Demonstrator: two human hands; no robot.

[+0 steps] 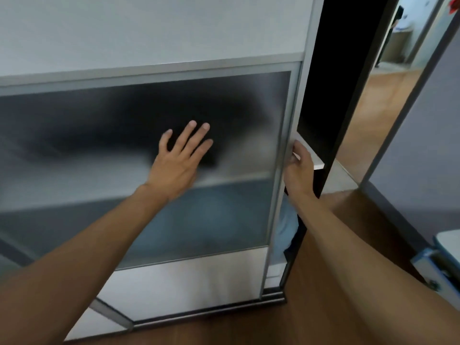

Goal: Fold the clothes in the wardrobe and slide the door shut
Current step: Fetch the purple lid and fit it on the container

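The wardrobe's sliding door [149, 36] fills most of the view, with a frosted glass panel [74, 135] in an aluminium frame. My left hand [179, 160] lies flat on the glass, fingers straight and spread. My right hand [298, 168] grips the door's right frame edge [281, 170], fingers curled round it. A narrow gap stays between that edge and the dark wardrobe side [331, 95]. Light blue clothes [286, 225] show in the gap and as a blur behind the glass. A white shelf end [317, 163] pokes out beside my right hand.
A second sliding door panel [109, 312] sits lower left on the floor track [211, 312]. Wooden floor [323, 307] runs beneath me. A grey wall or door [423, 120] stands at right, a doorway beyond it. A white and blue object [443, 265] sits at lower right.
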